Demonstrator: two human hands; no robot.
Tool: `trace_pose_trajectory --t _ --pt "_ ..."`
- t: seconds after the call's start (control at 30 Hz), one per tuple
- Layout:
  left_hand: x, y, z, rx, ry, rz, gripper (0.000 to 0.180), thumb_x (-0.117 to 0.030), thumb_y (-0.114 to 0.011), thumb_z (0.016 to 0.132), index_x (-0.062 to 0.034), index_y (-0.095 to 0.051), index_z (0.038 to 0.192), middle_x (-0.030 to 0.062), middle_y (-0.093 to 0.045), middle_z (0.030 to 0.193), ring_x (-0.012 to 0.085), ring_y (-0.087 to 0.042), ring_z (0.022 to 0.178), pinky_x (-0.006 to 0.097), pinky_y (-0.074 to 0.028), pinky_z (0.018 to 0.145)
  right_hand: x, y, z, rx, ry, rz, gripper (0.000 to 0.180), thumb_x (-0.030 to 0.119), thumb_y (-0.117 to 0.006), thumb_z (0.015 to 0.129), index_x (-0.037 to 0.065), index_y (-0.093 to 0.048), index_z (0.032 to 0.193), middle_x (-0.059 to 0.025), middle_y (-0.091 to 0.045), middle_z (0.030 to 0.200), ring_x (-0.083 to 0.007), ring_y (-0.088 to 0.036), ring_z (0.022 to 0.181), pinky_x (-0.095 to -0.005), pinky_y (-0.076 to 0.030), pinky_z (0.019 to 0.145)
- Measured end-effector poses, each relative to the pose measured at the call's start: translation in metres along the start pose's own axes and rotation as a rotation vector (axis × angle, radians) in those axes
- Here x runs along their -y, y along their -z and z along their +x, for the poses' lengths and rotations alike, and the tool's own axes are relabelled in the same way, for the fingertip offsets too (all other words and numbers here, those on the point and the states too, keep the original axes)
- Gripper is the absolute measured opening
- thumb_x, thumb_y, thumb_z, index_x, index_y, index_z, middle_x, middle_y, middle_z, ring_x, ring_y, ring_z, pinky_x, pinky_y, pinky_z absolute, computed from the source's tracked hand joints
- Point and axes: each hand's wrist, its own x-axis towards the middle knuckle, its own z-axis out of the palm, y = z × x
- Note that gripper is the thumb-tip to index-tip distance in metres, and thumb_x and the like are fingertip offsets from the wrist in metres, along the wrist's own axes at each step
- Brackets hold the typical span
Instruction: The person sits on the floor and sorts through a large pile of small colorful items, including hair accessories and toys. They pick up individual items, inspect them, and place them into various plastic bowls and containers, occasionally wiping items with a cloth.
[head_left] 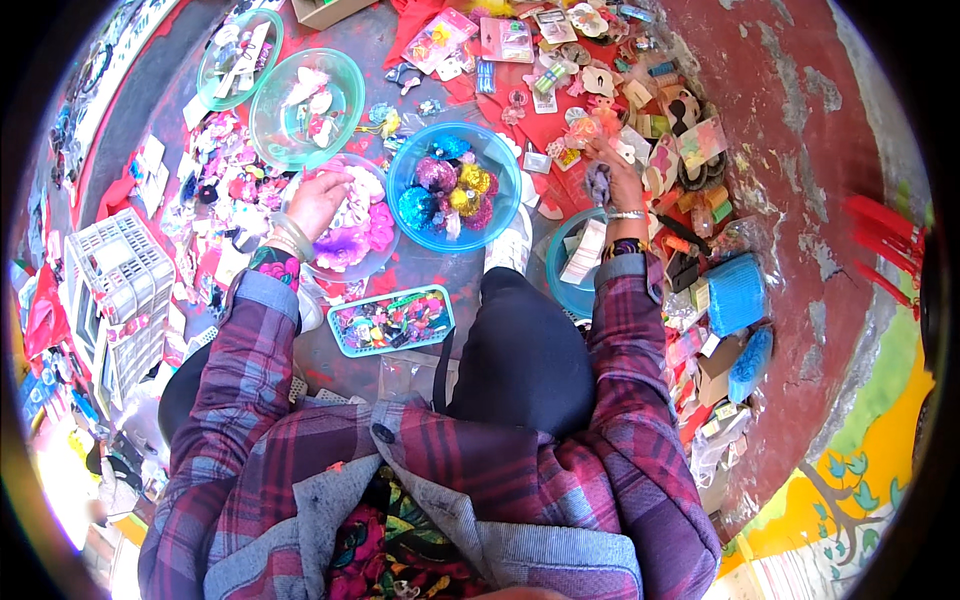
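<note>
My left hand (318, 202) is over the near-left clear bowl (385, 262), its fingers stretched toward the pile inside and touching its edge. White, pink and purple hair accessories (352, 238) fill that bowl. On the right, my right hand (624, 186) is closed round a greyish-purple, soft-looking scrunchie (598, 185), part of it hidden by the fingers. Below that hand stands a blue bowl (556, 262) with white cards (584, 250) in it. Between my hands sits another blue bowl (402, 160) holding glittery pink, gold and blue pompoms (466, 190).
Two green bowls (258, 120) (204, 80) stand at the far left. A light-blue basket (338, 345) of small trinkets lies near my knee. Left is a grey plastic crate (120, 265). Hair clips and packets crowd the red cloth (540, 125); a blue mesh bundle (735, 294) lies right.
</note>
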Motion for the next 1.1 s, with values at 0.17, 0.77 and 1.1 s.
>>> trace_pose_trajectory --t 0.17,0.77,1.1 --pt "0.002 -0.003 0.000 0.023 0.007 -0.074 0.024 -0.009 -0.052 0.083 -0.0016 -0.058 0.106 0.0010 -0.058 0.093 0.0076 -0.051 0.082 0.021 -0.040 0.073 0.004 -0.008 -0.029 0.025 -0.183 0.378 0.042 0.017 -0.045 0.086 -0.005 -0.042 0.122 -0.0147 -0.056 0.110 -0.0092 -0.049 0.050 -0.0217 -0.038 0.044" --pt "-0.121 -0.006 -0.131 0.084 -0.343 -0.560 0.050 -0.012 -0.063 0.078 -0.0015 -0.042 0.121 0.0093 -0.049 0.113 0.0161 -0.047 0.104 0.029 -0.038 0.091 0.159 -0.189 -0.137 0.918 -0.104 -0.005 0.035 0.020 -0.052 0.081 -0.008 -0.057 0.101 -0.0154 -0.060 0.100 -0.0208 -0.056 0.086 -0.0320 -0.043 0.078" --pt "-0.106 0.038 -0.261 -0.185 -0.399 -0.308 0.035 -0.016 -0.062 0.080 -0.0012 -0.055 0.111 0.0033 -0.061 0.092 0.0068 -0.055 0.083 0.022 -0.046 0.071 0.232 -0.299 -0.280 0.962 0.196 -0.533 0.051 0.008 -0.066 0.072 0.004 -0.044 0.118 -0.0114 -0.052 0.111 -0.0155 -0.054 0.089 -0.0276 -0.046 0.075"
